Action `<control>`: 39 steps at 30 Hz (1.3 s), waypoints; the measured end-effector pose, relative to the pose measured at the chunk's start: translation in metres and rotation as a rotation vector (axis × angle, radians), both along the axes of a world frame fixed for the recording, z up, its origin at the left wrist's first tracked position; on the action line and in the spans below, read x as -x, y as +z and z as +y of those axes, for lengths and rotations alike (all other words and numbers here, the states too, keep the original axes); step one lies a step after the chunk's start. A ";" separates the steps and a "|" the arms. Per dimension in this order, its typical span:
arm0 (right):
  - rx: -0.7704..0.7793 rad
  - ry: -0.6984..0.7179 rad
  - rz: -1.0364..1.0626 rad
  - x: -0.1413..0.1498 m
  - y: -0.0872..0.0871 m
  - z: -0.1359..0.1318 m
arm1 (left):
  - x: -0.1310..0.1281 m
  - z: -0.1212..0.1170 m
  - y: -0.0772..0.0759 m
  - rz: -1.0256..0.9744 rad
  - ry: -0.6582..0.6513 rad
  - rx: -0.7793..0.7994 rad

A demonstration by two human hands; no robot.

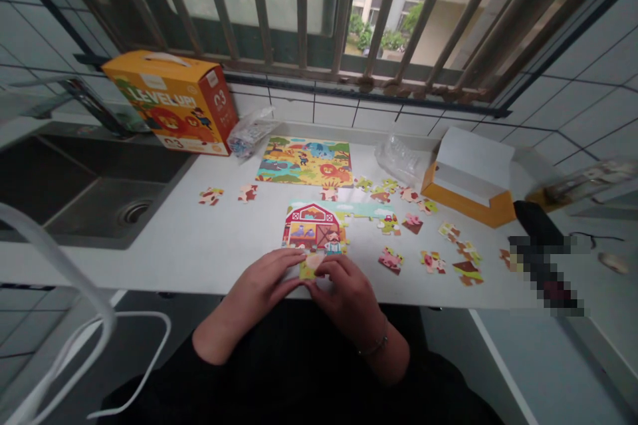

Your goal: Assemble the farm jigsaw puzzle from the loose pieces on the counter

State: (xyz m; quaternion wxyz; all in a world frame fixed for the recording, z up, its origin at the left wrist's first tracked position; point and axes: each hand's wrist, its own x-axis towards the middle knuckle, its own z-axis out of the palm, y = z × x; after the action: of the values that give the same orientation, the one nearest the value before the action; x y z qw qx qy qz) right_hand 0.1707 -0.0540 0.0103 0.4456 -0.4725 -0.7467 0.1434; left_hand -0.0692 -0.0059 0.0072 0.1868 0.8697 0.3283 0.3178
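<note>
Both my hands meet at the counter's front edge around a yellow-green jigsaw puzzle piece (310,267). My left hand (266,279) grips its left side between thumb and fingers. On the right side, my right hand (349,288) pinches the same piece. Just beyond my fingertips lies a partly joined puzzle (312,225) showing a red barn and a farmer, with a strip of sky pieces running right along its top. Whether the held piece touches the barn section cannot be made out, as my fingers cover its edges.
Loose pieces, such as a pink pig piece (391,260), lie to the right; a cow piece (211,196) lies left. Behind are a finished-looking animal picture (305,162), a yellow box (169,106), plastic bags (399,157) and an open box (468,179). A sink (94,192) is left.
</note>
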 end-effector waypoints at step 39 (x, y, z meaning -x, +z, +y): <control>0.000 -0.023 -0.288 -0.003 -0.005 0.008 | 0.011 0.017 0.015 0.317 0.037 -0.038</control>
State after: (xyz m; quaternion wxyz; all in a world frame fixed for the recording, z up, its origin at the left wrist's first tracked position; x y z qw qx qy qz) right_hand 0.1738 -0.0461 0.0053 0.3354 -0.4966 -0.7976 0.0688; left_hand -0.0805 0.0109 0.0221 0.1101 0.9060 0.3637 0.1862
